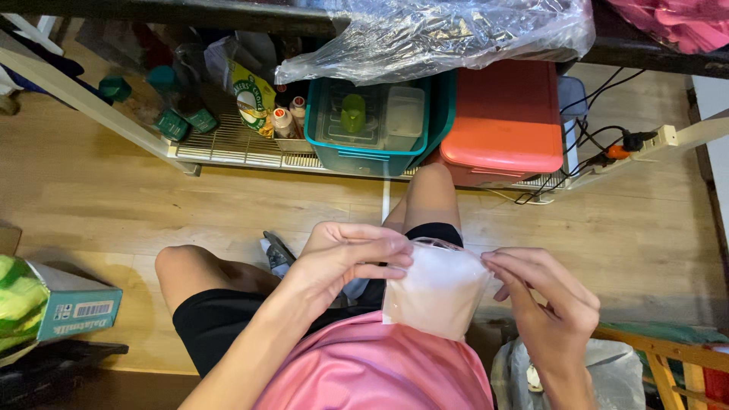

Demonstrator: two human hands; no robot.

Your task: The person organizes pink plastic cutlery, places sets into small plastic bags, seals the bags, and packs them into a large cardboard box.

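Translucent plastic, a small pouch (437, 292) of pale pinkish stuff, hangs above the seated person's lap, pinched at its top corners so it stays upright: left hand (342, 258) clamped on the left edge, right hand (543, 300) gripping the right. Beneath lies wooden floor (114, 197); farther off, a wire shelf (228, 148) carries a teal bin (376, 148) and a red box (505, 121).

A teal bin (380, 144) is sitting on a wire shelf (235, 148) at 12 o'clock. A red box (505, 121) is resting just beside it, toward 1 o'clock. Crinkly clear plastic (433, 34) is hanging over both. A green box (72, 307) is lying at 9 o'clock.
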